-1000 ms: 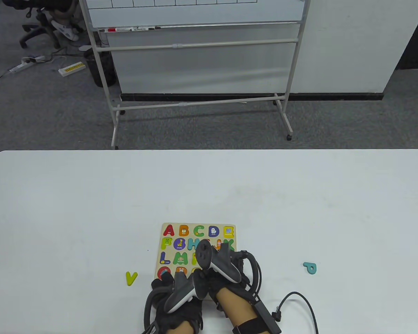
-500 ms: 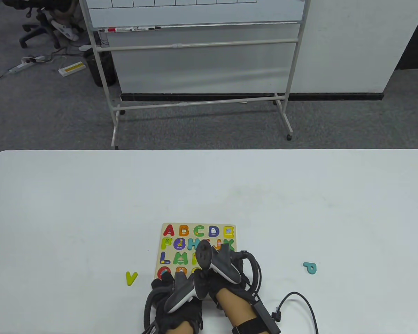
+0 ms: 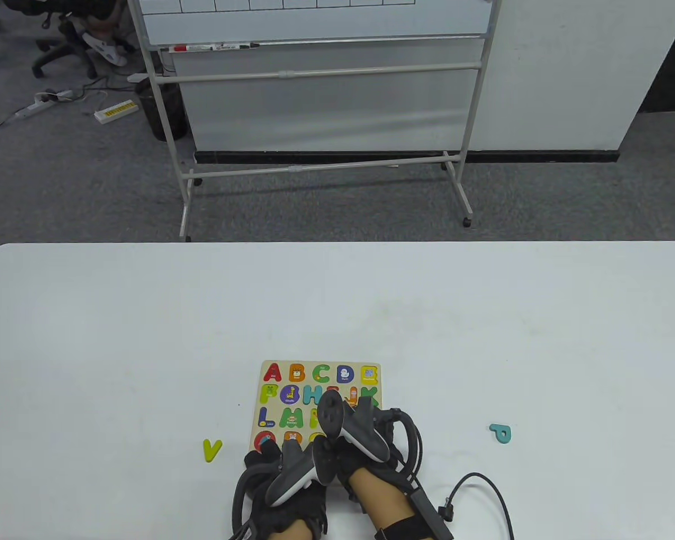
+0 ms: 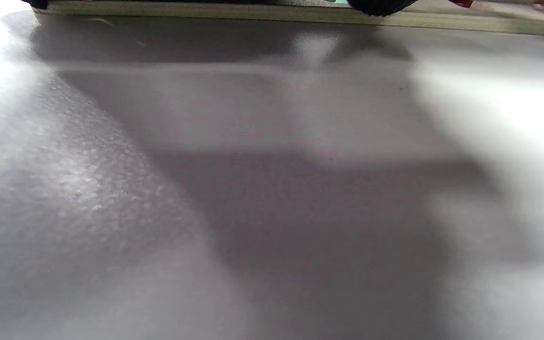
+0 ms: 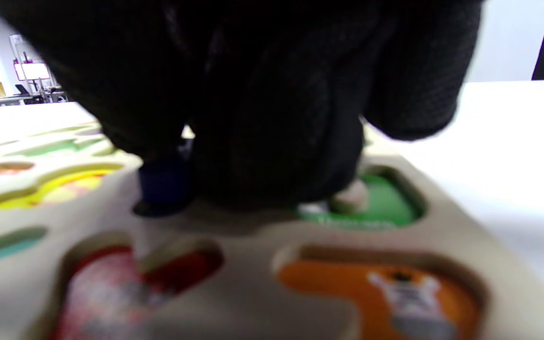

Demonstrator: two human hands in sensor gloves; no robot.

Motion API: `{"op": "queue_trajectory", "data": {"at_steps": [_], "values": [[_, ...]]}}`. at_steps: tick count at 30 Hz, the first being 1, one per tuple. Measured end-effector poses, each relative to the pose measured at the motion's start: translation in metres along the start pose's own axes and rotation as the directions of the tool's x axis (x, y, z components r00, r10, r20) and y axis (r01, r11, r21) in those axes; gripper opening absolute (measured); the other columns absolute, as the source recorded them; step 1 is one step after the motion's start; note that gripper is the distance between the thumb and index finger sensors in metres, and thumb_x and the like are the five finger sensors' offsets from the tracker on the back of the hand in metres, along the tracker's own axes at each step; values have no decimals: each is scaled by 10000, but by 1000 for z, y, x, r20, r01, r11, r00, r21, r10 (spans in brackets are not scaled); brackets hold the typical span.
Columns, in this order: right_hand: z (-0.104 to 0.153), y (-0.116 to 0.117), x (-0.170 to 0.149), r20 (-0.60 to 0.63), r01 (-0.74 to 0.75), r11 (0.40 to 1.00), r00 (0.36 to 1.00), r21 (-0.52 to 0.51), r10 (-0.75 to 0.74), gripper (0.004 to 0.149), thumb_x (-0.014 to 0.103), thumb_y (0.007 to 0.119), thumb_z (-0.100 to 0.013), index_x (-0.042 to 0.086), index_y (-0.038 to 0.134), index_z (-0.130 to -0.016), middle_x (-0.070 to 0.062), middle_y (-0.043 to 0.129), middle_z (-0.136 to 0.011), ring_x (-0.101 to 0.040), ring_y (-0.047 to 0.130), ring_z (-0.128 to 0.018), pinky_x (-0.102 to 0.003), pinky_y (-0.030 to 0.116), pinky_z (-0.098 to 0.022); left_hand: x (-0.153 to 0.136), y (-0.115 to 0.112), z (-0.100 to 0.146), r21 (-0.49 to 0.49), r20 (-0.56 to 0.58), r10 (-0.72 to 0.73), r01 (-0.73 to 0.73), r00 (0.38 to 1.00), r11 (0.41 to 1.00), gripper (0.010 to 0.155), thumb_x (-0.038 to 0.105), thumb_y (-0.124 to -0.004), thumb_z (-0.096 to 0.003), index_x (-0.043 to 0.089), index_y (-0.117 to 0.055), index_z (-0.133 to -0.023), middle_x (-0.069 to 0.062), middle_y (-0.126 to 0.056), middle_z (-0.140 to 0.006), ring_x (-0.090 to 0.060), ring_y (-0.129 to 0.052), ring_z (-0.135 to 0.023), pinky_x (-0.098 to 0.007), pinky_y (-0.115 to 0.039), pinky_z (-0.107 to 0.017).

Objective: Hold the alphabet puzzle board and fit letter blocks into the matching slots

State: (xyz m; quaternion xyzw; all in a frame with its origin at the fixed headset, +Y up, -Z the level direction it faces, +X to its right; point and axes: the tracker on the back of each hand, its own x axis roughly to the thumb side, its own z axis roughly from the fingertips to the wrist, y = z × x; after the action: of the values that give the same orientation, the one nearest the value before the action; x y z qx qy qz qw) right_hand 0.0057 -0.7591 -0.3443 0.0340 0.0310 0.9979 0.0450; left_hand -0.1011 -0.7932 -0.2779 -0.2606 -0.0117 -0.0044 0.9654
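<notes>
The alphabet puzzle board (image 3: pixel 320 367) lies flat near the table's front edge, with many coloured letters in its upper rows. My left hand (image 3: pixel 265 457) rests on its near left corner; in the left wrist view a fingertip (image 4: pixel 376 4) lies on the board's edge (image 4: pixel 206 11). My right hand (image 3: pixel 391 444) is over the board's lower right part. In the right wrist view its fingers (image 5: pixel 272 118) pinch a dark blue letter block (image 5: pixel 163 184) and press it onto the board (image 5: pixel 253 302). Which slot the block stands over is hidden.
A yellow-green V (image 3: pixel 212 450) lies on the table left of the board. A teal P (image 3: pixel 500 433) lies to the right. Open slots with green (image 5: pixel 385 203), orange (image 5: pixel 385 283) and red (image 5: pixel 177 269) pictures show near my right fingers. A cable (image 3: pixel 484 489) trails from my right wrist.
</notes>
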Motion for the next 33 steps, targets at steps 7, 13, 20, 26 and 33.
{"op": "queue_trajectory", "data": {"at_steps": [7,13,20,26,33], "values": [[-2,-1,-1,18,7,1000,1000,18,-7,462,383,952,-377,128,933,-762,-128,1069,-538,-183,1124,-314,-469,878,-454,0,0,0,1,2,0,0,1000,1000,810,464,-521,-515,-78,-222,-1037,-476,-212,-1015,-772,-342,-883,-773,-511,-586],[-3,-2,0,5,-1,998,1000,55,1,465,375,948,-382,135,921,-779,-123,1064,-560,-189,1124,-339,-477,871,-468,0,0,0,0,2,1,-1,1000,1000,809,466,-522,-514,-74,-222,-1038,-473,-211,-1015,-769,-342,-884,-772,-511,-585],[-2,0,0,-16,24,998,1000,62,-23,472,362,933,-391,133,896,-802,-131,1037,-589,-209,1093,-366,-492,843,-497,0,0,0,0,2,2,-2,1000,1000,809,467,-522,-515,-70,-219,-1039,-472,-208,-1015,-767,-339,-884,-772,-507,-586],[-2,-1,1,-23,10,998,1000,57,-9,473,365,932,-392,129,896,-800,-144,1038,-578,-197,1113,-343,-485,865,-476,-1,0,0,-2,5,15,-15,1000,1000,810,466,-528,-515,-68,-217,-1039,-469,-199,-1016,-763,-327,-886,-774,-496,-586],[-3,-2,0,-28,7,997,1000,78,-5,462,366,938,-396,127,898,-789,-138,1039,-570,-205,1101,-336,-493,851,-485,-1,0,0,-2,6,18,-18,1000,1000,809,461,-532,-515,-71,-219,-1039,-474,-201,-1015,-770,-327,-883,-779,-495,-585]]}}
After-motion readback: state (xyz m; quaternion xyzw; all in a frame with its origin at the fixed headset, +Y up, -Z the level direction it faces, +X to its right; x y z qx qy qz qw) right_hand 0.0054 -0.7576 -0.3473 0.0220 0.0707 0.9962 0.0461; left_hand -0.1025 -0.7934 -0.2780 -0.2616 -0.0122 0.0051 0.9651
